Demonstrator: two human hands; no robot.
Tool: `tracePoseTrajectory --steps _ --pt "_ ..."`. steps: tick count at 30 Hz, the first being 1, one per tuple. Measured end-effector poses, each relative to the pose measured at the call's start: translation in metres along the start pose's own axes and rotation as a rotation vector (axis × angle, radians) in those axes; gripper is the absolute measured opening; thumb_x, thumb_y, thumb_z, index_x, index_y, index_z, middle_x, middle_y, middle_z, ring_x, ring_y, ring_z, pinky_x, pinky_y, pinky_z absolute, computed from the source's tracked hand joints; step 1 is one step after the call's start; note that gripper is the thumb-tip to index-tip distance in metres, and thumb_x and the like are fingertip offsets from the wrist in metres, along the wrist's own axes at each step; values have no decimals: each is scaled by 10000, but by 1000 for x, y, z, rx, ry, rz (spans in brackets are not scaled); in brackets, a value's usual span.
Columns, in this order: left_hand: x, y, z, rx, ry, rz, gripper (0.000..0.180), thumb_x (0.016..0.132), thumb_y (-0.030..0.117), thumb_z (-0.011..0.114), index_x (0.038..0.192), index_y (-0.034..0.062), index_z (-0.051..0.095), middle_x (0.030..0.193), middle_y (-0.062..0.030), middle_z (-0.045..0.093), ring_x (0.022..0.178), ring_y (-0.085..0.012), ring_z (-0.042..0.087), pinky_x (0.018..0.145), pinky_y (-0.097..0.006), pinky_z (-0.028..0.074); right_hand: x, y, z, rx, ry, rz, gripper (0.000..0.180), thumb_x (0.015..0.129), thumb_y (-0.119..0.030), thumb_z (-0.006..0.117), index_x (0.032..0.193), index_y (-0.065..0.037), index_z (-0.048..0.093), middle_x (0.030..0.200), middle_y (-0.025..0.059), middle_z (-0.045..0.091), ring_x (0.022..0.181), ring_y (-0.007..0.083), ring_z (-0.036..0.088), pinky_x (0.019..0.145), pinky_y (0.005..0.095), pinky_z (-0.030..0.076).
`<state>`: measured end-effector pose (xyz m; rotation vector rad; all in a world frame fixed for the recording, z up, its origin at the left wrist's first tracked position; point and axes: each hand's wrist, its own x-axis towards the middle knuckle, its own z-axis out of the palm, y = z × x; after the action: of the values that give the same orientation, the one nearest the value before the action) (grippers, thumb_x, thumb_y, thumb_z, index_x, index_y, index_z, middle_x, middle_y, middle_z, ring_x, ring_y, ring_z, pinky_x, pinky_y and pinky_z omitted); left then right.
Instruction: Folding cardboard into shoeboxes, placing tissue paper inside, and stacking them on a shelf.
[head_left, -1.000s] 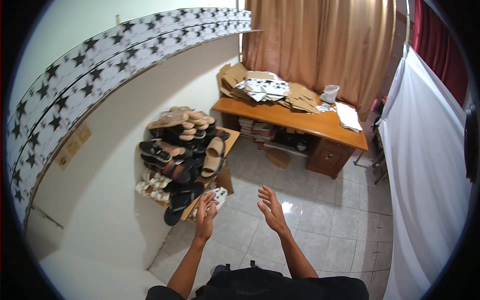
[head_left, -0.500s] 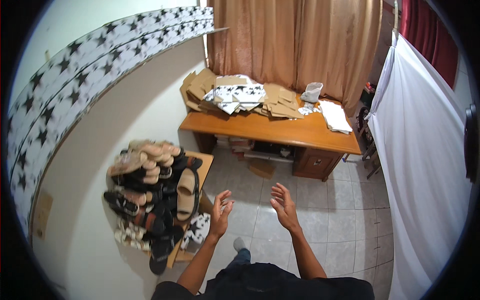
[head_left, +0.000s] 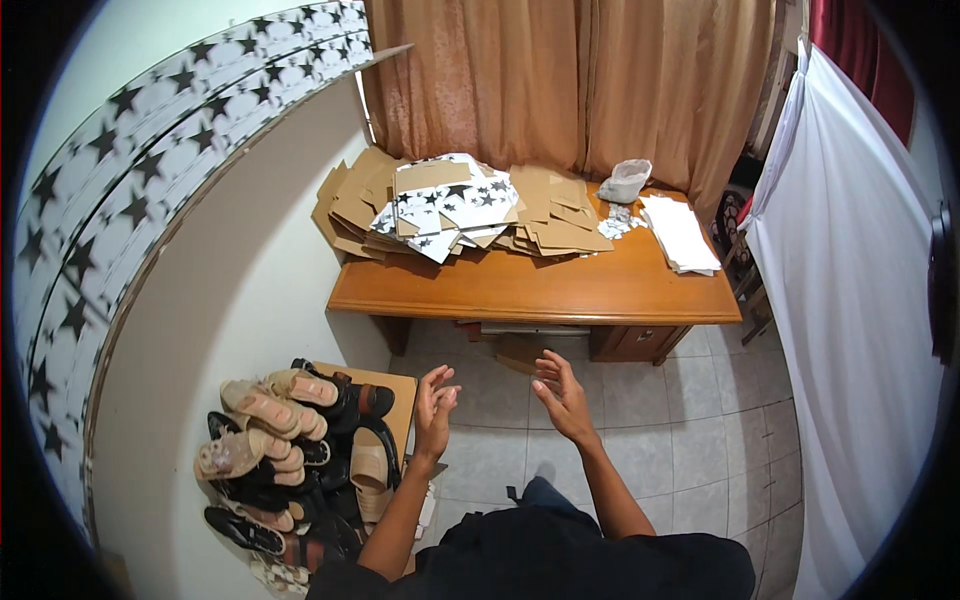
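Note:
My left hand [head_left: 433,412] is raised over the floor with its fingers apart and nothing in it. Across from it, my right hand [head_left: 564,398] is held up the same way, empty, palm turned inward. Ahead of both hands stands a brown wooden desk [head_left: 520,290]. On it lie a heap of cut cardboard pieces [head_left: 560,215] and several white pieces with black stars [head_left: 455,205]. Neither hand touches anything. Nearest to my left hand is a pile of sandals and shoes [head_left: 300,440] on a low wooden table [head_left: 403,398].
At the desk's right lie white paper sheets [head_left: 680,232], small scraps [head_left: 622,224] and a whitish plastic bag [head_left: 626,181]. A white cloth [head_left: 850,250] hangs on the right. A star-patterned shelf [head_left: 150,165] runs along the left wall. Brown curtains [head_left: 480,80] hang behind the desk.
I have moved forward: the desk appears nearer and larger, and the footwear pile has slid down in view. Both hands stay raised, apart and empty.

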<state>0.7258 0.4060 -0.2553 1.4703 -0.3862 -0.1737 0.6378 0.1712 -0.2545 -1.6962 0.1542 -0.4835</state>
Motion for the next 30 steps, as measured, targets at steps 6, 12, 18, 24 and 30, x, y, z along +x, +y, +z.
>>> tracePoseTrajectory --steps 6,12,18,24,30 --pt "179 -33 34 12 27 -24 570 996 370 569 1466 83 421 1428 -153 515 1164 -220 587 969 -366 473 179 71 -24 23 -51 22 583 977 -210 662 1483 -61 413 1352 199 576 1204 289 600 1026 406 490" --pt "361 -56 79 23 62 -29 547 1012 323 564 1470 64 413 1425 -161 514 1147 -222 601 946 -352 485 377 114 -54 68 -108 38 571 987 -212 642 1470 -14 412 1331 220 578 1188 301 605 1013 408 494" --pt "514 -78 94 -6 118 -43 525 1020 271 563 1465 39 408 1432 -165 510 1122 -193 608 942 -328 485 549 147 -55 2 -179 46 571 990 -228 635 1476 -33 408 1322 214 585 1175 310 609 1010 426 496" --pt "666 -126 65 129 110 -61 499 1028 333 529 1455 95 431 1420 -141 526 1124 -197 613 910 -337 490 700 201 -20 -49 -177 88 566 987 -236 638 1466 -34 413 1313 214 592 1152 304 621 986 435 507" --pt "828 -176 10 151 71 -125 490 993 285 624 1401 53 482 1357 -188 580 1074 -240 646 913 -377 508 826 251 38 -135 -140 147 619 963 -294 660 1441 17 419 1268 255 603 1104 320 647 919 420 536"
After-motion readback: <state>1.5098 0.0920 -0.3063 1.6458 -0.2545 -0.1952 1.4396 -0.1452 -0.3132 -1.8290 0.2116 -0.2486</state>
